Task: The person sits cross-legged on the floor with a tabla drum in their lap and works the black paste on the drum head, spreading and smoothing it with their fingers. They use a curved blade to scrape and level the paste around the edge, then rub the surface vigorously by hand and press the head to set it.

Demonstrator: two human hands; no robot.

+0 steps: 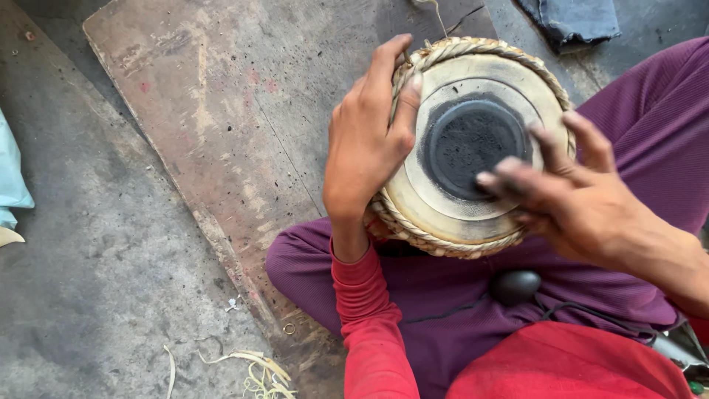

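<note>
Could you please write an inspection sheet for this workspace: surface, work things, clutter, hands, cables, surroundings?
Surface: worn wooden board on grey concrete floor.
Work things: small hand drum with black centre patch and braided rim, resting on the lap.
Clutter: pale strips, small ring, dark smooth stone.
Hands: left hand grips the drum rim; right hand, blurred, fingertips on the black patch.
Cables: nothing seen.
Surroundings: dark cloth, light blue item.

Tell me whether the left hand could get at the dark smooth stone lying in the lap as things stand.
Probably yes. The left hand grips the drum's braided rim, but the stone lies uncovered on the purple trousers just below the drum; the hand would first have to let go.
</note>
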